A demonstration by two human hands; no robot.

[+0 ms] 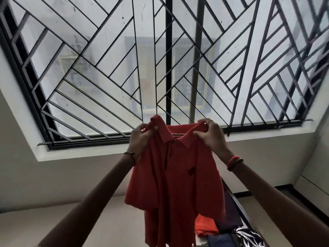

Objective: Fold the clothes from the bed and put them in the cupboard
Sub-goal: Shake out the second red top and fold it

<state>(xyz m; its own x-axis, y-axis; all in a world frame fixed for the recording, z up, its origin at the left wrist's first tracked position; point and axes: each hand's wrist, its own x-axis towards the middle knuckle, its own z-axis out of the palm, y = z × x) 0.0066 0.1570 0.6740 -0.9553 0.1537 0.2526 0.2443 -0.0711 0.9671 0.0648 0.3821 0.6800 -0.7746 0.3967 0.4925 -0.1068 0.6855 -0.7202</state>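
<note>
Fingers (199, 136) of left hand (138, 141) and right hand (211, 138) pinch the red shirt (178, 184) hanging beneath them.

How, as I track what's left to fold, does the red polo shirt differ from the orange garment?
The red polo shirt hangs in the air, gripped by the left hand and right hand; the orange garment lies among other clothes. The red polo shirt is darker, the orange garment brighter. Both are warm-coloured.

The red shirt (175, 177) partly hides what seems a clothes pile (228, 227).
</note>
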